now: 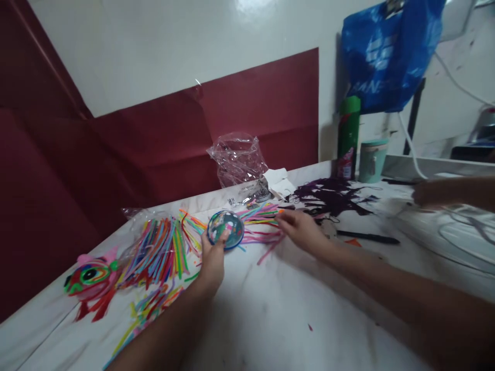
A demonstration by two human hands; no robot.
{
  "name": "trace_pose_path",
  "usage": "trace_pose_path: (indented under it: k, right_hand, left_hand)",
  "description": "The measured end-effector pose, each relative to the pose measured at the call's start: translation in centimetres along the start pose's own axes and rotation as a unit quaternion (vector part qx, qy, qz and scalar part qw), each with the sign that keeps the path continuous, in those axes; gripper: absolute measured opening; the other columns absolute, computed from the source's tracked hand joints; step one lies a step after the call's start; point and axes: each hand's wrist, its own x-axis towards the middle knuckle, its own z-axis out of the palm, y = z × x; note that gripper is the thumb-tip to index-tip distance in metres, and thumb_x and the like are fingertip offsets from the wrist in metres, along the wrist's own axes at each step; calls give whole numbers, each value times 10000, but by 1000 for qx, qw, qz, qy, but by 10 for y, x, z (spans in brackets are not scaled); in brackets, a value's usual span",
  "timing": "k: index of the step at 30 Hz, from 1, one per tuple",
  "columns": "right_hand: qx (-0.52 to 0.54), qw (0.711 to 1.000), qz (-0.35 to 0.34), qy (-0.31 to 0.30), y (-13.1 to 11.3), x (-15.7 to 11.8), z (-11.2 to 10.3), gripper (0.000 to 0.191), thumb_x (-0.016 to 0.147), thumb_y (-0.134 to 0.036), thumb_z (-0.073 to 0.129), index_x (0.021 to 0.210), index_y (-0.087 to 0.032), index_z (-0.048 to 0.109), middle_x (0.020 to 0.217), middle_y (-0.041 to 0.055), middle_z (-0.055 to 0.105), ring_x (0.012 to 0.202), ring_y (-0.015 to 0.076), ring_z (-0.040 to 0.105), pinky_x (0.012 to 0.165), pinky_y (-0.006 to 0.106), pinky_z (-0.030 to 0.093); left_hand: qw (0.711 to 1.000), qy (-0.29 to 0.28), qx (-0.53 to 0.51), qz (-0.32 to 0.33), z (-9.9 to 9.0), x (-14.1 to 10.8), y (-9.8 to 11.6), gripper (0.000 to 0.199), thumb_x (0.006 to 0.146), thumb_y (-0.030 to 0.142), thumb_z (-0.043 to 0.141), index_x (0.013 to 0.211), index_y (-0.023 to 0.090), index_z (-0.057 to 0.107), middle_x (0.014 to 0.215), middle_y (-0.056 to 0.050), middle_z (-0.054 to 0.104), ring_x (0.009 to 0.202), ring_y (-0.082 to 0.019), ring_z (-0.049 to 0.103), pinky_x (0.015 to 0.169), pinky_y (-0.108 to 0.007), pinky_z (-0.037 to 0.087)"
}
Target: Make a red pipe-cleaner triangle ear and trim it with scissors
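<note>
My left hand [213, 257] holds a round, clear container with a blue rim [226, 230], thumb on top; small coloured bits show inside it. To its right, my right hand [299, 229] is at the ends of a fan of coloured pipe cleaners [259, 234]. Its fingers are pressed together near an orange tip, and what lies between them is too small to make out. More pipe cleaners [158, 252] lie in a pile left of the container, partly in clear plastic. A colourful face-like figure with red legs [93, 281] is at the far left.
Crumpled clear plastic [240, 157] leans at the wall. Dark purple scraps [332, 195] and a black pen-like tool [369, 237] lie at right, before a green can [349, 136] and a mint cup [373, 161]. Another person's hand [433, 193] is at the right edge, near white cables.
</note>
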Motion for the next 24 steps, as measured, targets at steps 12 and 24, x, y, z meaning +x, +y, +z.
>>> trace_pose_path:
  k: [12,24]
  right_hand:
    - [-168,981,-23,-97,16,75,47,208,859,-236,494,1003,-105,565,1002,104,589,889,182,567,770,341,465]
    - [-55,981,-59,175,25,117,-36,174,815,-183,405,784,-124,566,752,126,586,735,221,484,661,309,332]
  left_hand:
    - [974,-212,6,-74,-35,-60,0,792,437,169,760,1150,213,420,1051,-100,614,918,-291,601,761,-370,506]
    - [969,-233,16,-87,-36,-64,2,769,518,193,738,1203,199,388,1123,-105,578,975,-272,571,828,-365,476]
